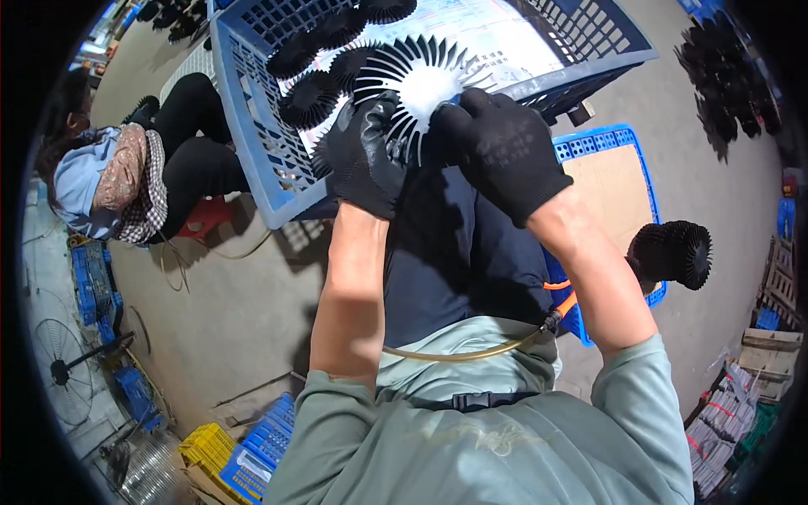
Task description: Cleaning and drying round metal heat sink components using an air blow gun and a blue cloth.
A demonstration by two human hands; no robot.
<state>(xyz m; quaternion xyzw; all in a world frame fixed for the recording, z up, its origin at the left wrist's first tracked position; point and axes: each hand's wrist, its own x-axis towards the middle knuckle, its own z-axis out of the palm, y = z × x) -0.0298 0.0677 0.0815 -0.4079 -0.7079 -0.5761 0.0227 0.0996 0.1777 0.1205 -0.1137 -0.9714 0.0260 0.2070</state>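
Both my hands wear black gloves and are raised over the near edge of a blue plastic crate (271,181). Between them is a round, black finned heat sink (429,88), tilted so its pale, brightly lit centre faces up. My left hand (368,156) grips its left lower side, thumb across the fins. On the right lower side, my right hand (505,151) has its fingers curled in against the heat sink; its fingertips are partly hidden. Several similar black heat sinks (310,99) lie in the crate's left part, on a printed white sheet (518,42).
A blue-rimmed tray with brown board (610,181) stands to my right, with stacked black heat sinks (671,255) at its edge. More dark finned parts (728,84) lie on the floor beyond. A hose (471,355) crosses my lap. Another person (126,177) sits at left, near a fan (63,370).
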